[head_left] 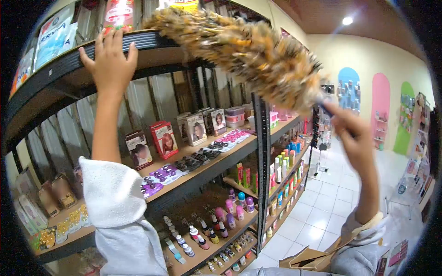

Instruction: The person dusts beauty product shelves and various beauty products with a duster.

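My left hand (109, 60) is raised and rests flat on the front edge of the top black shelf (152, 41), fingers spread, holding nothing. My right hand (352, 133) grips the handle of a brown and orange feather duster (239, 46). The duster's bushy head lies along the top shelf edge, reaching left toward my left hand. Both arms wear grey-white sleeves pushed up.
The shelf below carries hair-dye boxes (163, 138) and cards of hair clips (202, 156). Lower shelves hold small bottles (230, 211). A second rack (285, 175) with colourful bottles runs right. White tiled floor (322, 211) lies open on the right, with display stands along the far wall.
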Demonstrator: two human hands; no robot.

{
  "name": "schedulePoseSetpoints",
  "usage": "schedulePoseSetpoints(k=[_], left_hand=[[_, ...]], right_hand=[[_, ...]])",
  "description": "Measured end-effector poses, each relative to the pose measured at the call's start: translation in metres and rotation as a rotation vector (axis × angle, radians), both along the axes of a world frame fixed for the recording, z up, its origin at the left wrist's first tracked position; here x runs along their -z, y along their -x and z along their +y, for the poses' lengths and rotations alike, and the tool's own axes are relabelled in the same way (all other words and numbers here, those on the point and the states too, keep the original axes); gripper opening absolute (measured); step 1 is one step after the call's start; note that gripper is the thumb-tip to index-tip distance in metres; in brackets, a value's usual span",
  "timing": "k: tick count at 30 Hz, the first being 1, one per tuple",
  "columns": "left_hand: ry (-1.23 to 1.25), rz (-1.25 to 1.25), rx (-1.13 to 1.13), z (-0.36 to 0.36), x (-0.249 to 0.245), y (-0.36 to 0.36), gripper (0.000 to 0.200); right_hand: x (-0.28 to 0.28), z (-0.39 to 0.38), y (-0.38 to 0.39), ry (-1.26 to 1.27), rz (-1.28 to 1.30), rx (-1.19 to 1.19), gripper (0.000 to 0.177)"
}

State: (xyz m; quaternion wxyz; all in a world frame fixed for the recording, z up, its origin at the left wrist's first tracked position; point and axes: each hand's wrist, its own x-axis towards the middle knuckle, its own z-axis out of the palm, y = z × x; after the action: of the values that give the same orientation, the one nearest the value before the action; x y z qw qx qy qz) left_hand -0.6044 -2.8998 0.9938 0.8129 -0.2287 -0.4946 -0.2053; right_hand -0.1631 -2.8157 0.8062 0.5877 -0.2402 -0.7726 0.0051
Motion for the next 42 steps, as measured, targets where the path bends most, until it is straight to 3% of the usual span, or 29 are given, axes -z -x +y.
schedulePoseSetpoints(k=[4,9,12,13,16,21,22,24,28,30,32,34,35,38,40,42], left_hand=[[0.008,-0.057,-0.041,-0.002,0.003,-0.006,0.046],[0.000,-0.079,-0.057,0.000,0.003,-0.005,0.046],[0.001,-0.071,-0.081,-0.001,0.002,-0.003,0.046],[-0.004,-0.072,-0.097,0.000,0.001,0.000,0.047],[-0.007,-0.087,-0.119,0.000,0.000,-0.001,0.047],[-0.052,-0.145,-0.199,0.006,-0.003,0.001,0.049],[-0.054,-0.138,-0.191,0.007,-0.004,0.004,0.049],[-0.067,-0.124,-0.178,0.008,-0.006,0.008,0.049],[-0.069,-0.129,-0.186,0.007,-0.007,0.010,0.049],[-0.091,-0.103,-0.206,0.008,-0.007,0.016,0.049],[-0.099,-0.079,-0.241,0.008,-0.008,0.019,0.049],[-0.103,-0.074,-0.231,0.007,-0.010,0.021,0.049],[-0.098,-0.069,-0.212,0.006,-0.011,0.023,0.050],[-0.089,-0.092,-0.196,0.003,-0.015,0.025,0.047],[-0.090,-0.192,-0.209,0.000,-0.015,0.010,0.046],[-0.107,-0.277,-0.049,0.001,-0.027,0.011,0.044]], right_hand=[[0.087,0.040,0.031,-0.031,0.072,-0.106,0.058],[0.169,0.073,0.050,0.172,0.250,-0.085,0.040],[0.184,0.082,0.041,0.387,0.340,-0.070,0.036],[0.190,0.092,0.043,0.327,0.435,-0.096,0.033],[0.193,0.095,0.039,0.495,0.522,-0.132,0.033],[0.185,0.091,0.066,0.287,0.468,-0.136,0.038],[0.191,0.098,0.069,0.354,0.462,-0.164,0.037],[0.188,0.107,0.067,0.330,0.256,-0.061,0.039],[0.196,0.145,0.081,0.166,0.359,-0.045,0.042],[0.202,0.163,0.077,0.300,0.434,-0.091,0.042],[0.197,0.174,0.067,0.536,0.366,0.013,0.040],[0.212,0.219,0.062,0.184,0.417,0.051,0.040],[0.216,0.231,0.052,0.328,0.435,-0.049,0.039],[0.212,0.261,0.032,0.355,0.446,-0.113,0.039],[0.208,0.287,0.019,0.321,0.479,-0.057,0.038],[0.192,0.315,0.004,0.268,0.493,0.005,0.038]])
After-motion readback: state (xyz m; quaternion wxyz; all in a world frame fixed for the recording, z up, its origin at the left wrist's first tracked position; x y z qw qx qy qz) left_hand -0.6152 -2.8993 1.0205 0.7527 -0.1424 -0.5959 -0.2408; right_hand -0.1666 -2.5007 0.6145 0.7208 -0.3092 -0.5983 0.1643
